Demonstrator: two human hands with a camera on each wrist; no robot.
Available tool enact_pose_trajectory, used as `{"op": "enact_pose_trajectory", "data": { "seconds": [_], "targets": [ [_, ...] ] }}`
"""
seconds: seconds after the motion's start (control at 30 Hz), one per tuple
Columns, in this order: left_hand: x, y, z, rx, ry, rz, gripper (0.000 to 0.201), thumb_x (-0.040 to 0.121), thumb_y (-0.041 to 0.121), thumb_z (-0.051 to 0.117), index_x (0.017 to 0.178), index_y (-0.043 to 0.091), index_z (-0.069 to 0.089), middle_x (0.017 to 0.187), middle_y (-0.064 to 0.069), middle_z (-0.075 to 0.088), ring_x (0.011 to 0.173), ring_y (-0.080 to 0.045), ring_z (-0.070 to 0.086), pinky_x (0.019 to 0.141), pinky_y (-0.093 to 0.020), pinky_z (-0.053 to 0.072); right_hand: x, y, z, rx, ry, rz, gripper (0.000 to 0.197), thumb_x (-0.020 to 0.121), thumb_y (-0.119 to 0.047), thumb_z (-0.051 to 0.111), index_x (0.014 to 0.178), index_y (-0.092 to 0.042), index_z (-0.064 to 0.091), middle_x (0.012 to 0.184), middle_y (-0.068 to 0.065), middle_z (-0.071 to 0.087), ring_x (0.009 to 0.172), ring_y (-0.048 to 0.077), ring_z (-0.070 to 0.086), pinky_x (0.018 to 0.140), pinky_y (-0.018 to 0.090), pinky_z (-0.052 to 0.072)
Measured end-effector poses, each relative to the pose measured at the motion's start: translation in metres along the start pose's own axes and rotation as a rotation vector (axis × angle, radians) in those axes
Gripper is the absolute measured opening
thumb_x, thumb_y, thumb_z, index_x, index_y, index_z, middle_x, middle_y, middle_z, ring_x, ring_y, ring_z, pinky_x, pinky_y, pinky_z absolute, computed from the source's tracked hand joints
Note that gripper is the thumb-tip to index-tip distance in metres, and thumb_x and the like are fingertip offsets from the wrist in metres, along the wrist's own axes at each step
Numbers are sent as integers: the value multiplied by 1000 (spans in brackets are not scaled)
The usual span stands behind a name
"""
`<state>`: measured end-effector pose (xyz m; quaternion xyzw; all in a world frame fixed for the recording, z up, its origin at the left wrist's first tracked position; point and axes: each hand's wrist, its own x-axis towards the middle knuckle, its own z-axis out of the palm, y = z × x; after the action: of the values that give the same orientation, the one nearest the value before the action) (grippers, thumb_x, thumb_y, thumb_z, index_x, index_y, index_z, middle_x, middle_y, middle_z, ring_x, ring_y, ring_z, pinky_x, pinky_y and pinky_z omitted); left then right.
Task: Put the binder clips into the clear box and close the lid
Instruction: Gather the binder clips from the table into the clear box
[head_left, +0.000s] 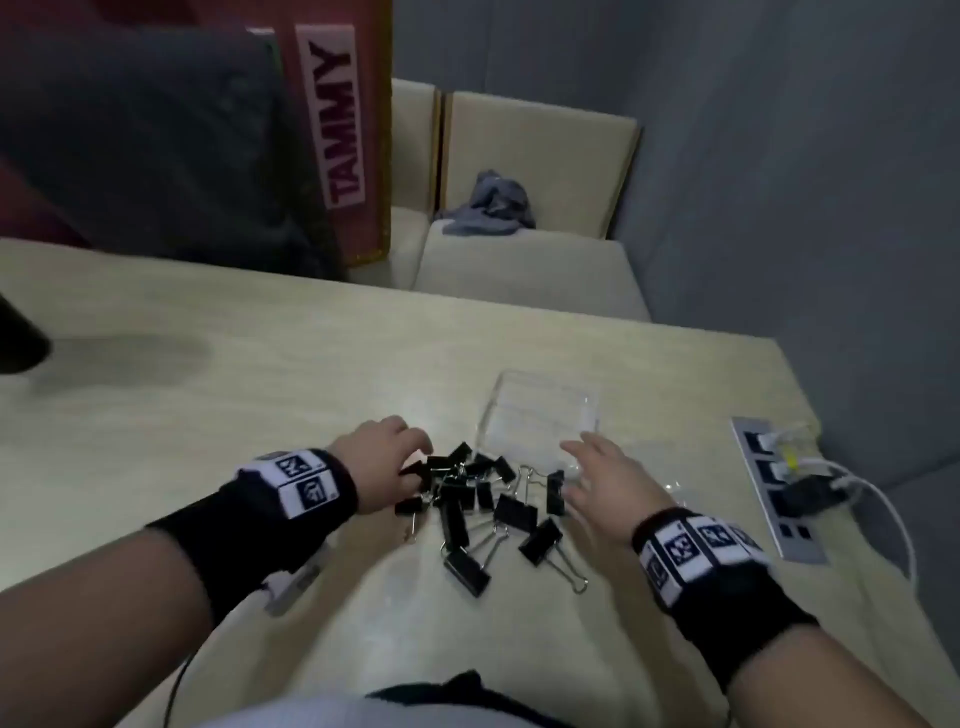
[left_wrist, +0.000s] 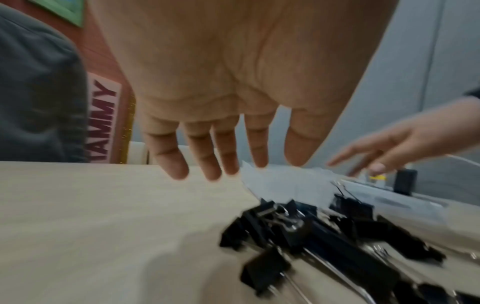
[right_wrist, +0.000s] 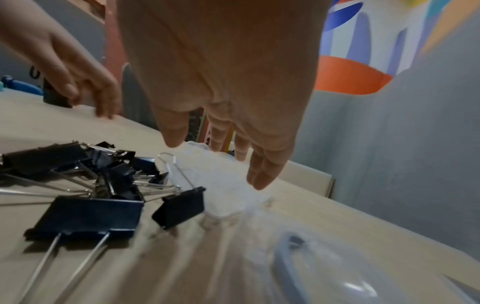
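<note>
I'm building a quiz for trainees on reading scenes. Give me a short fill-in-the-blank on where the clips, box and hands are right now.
1. The binder clips lie in a pile on the ___, none in the clear box.
2. The clips' bodies are ___ in colour.
3. The pile lies ___ the left hand and the right hand.
4. Both hands hold ___.

Missing words: table; black; between; nothing

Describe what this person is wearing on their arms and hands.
Both hands are bare: no gloves on the left hand or the right hand. Each wrist carries a black cuff ringed with white blocks printed with square black marker patterns, the left wristband and the right wristband. A thin dark cable trails from the left one.
</note>
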<state>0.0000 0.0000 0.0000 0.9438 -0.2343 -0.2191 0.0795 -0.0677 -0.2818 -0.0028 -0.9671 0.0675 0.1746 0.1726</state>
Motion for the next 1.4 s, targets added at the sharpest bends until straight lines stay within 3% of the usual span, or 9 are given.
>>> {"op": "enact_pose_trajectory", "data": {
  "seconds": [0.17, 0.3, 0.53, 0.63, 0.73, 0.87, 1.0, 1.23, 1.4],
  "targets": [
    [12, 31, 21, 139, -57, 141, 70, 82, 48, 60, 144, 46, 28, 156, 5, 25, 140, -24, 31, 105, -45, 40, 5, -15, 18, -8, -113, 45, 66, 93, -33, 54, 149, -27, 21, 158, 0, 21, 137, 22, 37, 113, 40, 25],
    [10, 40, 40, 248, -102, 215, 66, 74, 50, 68, 134, 44, 42, 157, 3, 21, 142, -26, 23, 107, -48, 34, -10, -10, 25, 41, -80, 24, 57, 93, -26, 53, 145, -27, 28, 149, 2, 35, 121, 19, 52, 103, 36, 37],
    [3, 43, 43, 318, -72, 214, 50, 78, 51, 65, 124, 38, 52, 133, 1, 40, 121, -24, 38, 95, -41, 38, -26, -3, 37, 9, -174, 125, 49, 87, -42, 53, 132, -32, 38, 130, 3, 47, 103, 23, 58, 88, 43, 51],
    [-3, 42, 44, 305, -93, 156, 53, 79, 53, 63, 127, 38, 48, 128, -1, 44, 117, -26, 44, 93, -39, 39, -34, -13, 37, -179, -18, 190, 44, 86, -41, 51, 125, -21, 44, 121, 7, 48, 97, 27, 56, 81, 42, 51],
    [-6, 42, 44, 292, -113, 119, 54, 81, 53, 62, 129, 36, 46, 127, -4, 48, 113, -27, 51, 93, -39, 40, -38, -28, 39, -128, 120, 6, 33, 87, -34, 51, 116, -19, 50, 113, 5, 50, 89, 22, 56, 75, 37, 52],
    [-6, 49, 41, 286, -131, 117, 49, 81, 47, 61, 126, 30, 49, 120, -6, 52, 105, -29, 58, 88, -38, 41, -39, -42, 59, -181, -99, -255, 40, 85, -42, 56, 121, -26, 49, 119, 1, 49, 105, 25, 49, 86, 39, 46],
    [-8, 53, 31, 212, -160, 96, 47, 77, 52, 58, 118, 29, 55, 113, -2, 54, 98, -26, 61, 82, -37, 46, -44, -44, 75, -323, -101, -265, 47, 84, -40, 56, 128, -27, 43, 124, 4, 47, 107, 31, 45, 84, 41, 44],
    [2, 66, -7, -42, -154, 101, 31, 76, 48, 59, 100, 30, 64, 91, 3, 62, 84, -19, 62, 77, -37, 56, -51, -38, 80, -307, -41, -296, 41, 82, -13, 51, 122, -18, 45, 113, 4, 59, 106, 29, 47, 81, 39, 37],
    [41, 82, -8, -144, 41, 201, 35, 81, 35, 65, 115, 29, 60, 112, 4, 56, 97, -17, 60, 83, -31, 50, -57, -34, 76, -168, -41, -295, 58, 81, -13, 58, 134, -27, 39, 124, -1, 56, 109, 27, 50, 88, 40, 39]
  ]
}}
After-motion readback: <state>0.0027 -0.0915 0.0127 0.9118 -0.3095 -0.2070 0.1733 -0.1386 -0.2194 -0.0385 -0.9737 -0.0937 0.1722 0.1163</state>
